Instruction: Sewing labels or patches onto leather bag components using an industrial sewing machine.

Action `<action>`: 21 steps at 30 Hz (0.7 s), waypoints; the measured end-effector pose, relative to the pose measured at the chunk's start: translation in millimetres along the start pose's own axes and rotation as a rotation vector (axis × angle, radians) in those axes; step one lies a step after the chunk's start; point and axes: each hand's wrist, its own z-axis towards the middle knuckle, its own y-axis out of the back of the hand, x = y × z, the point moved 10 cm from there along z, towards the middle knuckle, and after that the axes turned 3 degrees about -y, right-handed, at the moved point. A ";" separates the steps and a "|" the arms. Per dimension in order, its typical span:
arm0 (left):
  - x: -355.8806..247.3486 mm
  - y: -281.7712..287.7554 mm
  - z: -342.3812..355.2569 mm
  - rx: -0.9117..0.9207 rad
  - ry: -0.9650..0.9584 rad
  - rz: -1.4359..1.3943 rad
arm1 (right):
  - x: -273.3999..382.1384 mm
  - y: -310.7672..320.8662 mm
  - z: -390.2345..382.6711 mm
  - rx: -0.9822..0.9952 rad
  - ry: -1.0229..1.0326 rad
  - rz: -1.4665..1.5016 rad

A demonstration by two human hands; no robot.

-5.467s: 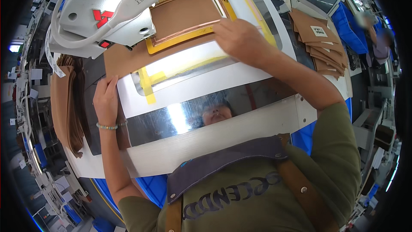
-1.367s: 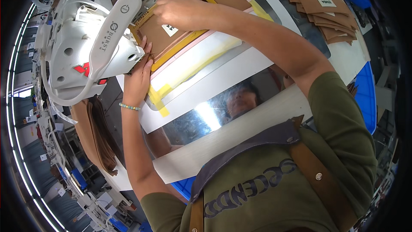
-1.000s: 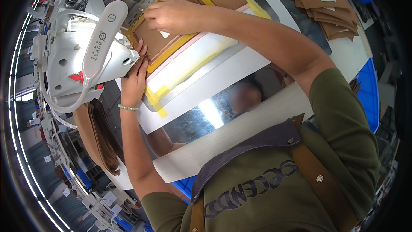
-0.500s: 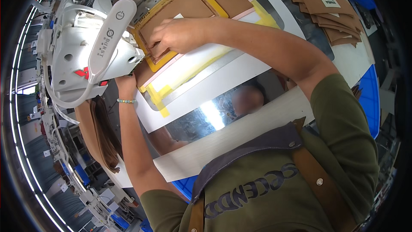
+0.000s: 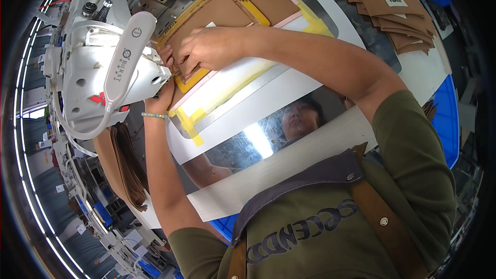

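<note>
A brown panel (image 5: 227,8) lies inside a yellow frame (image 5: 257,13) under the sewing machine head (image 5: 85,80). My right hand (image 5: 214,49) rests over the near-left part of the panel, its fingers bent and their tips together by the frame's corner. Whatever is between those tips is too small to make out. My left hand (image 5: 166,90), below a beaded bracelet, reaches up beside the machine head. Its fingertips show at the frame's left edge, close to my right fingers; the machine head covers part of this hand. A small white label peeks out above my right knuckles.
A white plate (image 5: 274,85) with yellow tape (image 5: 194,124) carries the frame. Stacked brown pieces (image 5: 367,0) lie at the far right. More brown pieces (image 5: 119,160) hang at the left. A white lamp (image 5: 129,51) juts from the machine. Blue bins (image 5: 444,124) stand at right.
My left hand has moved up and slightly right, so its fingers now show beside the frame. My right hand stays at the corner. Frame and plate have shifted slightly in the view.
</note>
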 end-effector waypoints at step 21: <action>28.0 5.8 0.4 -0.072 0.041 -0.100 | 1.7 4.2 -0.9 -0.009 -0.025 -0.022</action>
